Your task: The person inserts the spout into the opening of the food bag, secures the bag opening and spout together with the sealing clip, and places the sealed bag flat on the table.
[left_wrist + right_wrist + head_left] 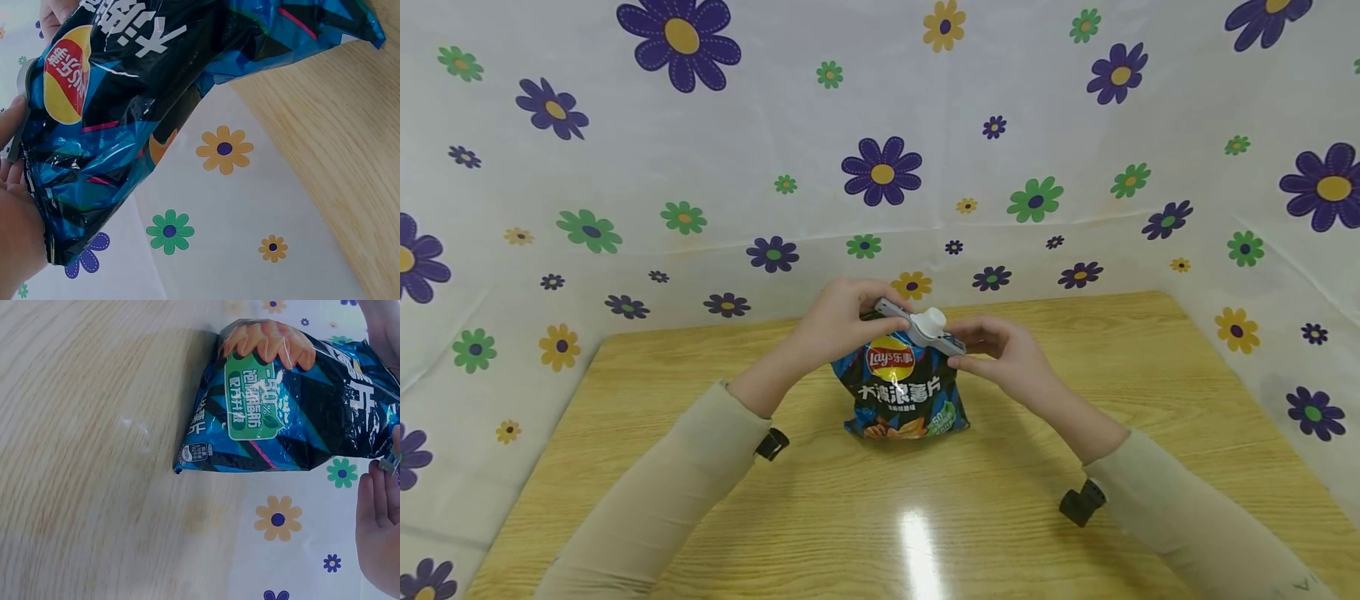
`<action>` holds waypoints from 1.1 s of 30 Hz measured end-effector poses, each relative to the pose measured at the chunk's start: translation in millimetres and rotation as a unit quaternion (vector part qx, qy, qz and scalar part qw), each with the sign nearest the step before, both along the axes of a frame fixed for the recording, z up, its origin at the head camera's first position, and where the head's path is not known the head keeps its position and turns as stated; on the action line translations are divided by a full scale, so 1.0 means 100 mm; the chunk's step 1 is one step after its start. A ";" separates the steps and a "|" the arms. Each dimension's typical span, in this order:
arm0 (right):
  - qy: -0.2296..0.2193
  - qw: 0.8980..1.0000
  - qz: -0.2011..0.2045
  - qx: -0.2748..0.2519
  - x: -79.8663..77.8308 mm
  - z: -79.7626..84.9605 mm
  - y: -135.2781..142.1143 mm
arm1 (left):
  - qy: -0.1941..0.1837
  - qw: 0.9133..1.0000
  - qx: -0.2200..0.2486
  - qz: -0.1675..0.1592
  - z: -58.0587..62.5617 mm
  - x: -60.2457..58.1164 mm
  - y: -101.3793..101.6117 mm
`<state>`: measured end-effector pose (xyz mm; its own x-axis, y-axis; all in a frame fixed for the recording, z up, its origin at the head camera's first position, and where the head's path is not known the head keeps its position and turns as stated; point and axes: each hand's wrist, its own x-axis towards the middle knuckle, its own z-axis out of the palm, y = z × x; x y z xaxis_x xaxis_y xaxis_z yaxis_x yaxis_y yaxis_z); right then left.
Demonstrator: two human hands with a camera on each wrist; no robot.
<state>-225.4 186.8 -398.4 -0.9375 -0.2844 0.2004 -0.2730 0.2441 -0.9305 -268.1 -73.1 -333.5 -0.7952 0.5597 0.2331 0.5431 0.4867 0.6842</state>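
A dark blue and black bag of Lay's chips (902,396) stands upright on the wooden table. Across its top edge lies a grey bag clip (917,335) with a round white cap (931,321), tilted down toward the right. My left hand (842,315) pinches the clip's left end, thumb in front. At the other end, the thumb and fingers of my right hand (1013,357) grip the clip's lower right tip. In the left wrist view the bag's folded top corner (59,247) sticks out beside the left palm. The right wrist view shows the clip's tip (390,462) between thumb and fingers.
The wooden table (820,517) carries the bag near its far edge. A white cloth with printed flowers (880,108) hangs behind and along both sides. Black wrist cameras (1082,502) sit at the cuffs of both beige sleeves (1195,508).
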 end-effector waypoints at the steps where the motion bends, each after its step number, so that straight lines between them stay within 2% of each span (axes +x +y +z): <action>1: 0.002 1.000 0.001 -0.001 0.00 0.00 0.00 | 0.000 1.000 0.003 -0.002 0.00 0.00 0.00; 13: 0.057 0.998 -0.028 0.002 0.01 -0.02 -0.04 | -0.014 0.999 0.037 -0.018 -0.05 -0.02 -0.02; 23: 0.087 0.994 -0.052 0.035 0.02 -0.02 -0.08 | -0.012 1.000 0.024 -0.016 -0.05 -0.01 -0.04; 33: 0.096 0.993 -0.055 0.049 0.02 -0.01 -0.09 | 0.022 1.000 -0.006 -0.010 -0.04 0.00 -0.04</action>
<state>-223.6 177.5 -399.3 -0.9112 -0.2090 0.3551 -0.4098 0.3694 -0.8341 -267.8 -77.3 -337.2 -0.7724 0.5793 0.2605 0.5829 0.4835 0.6530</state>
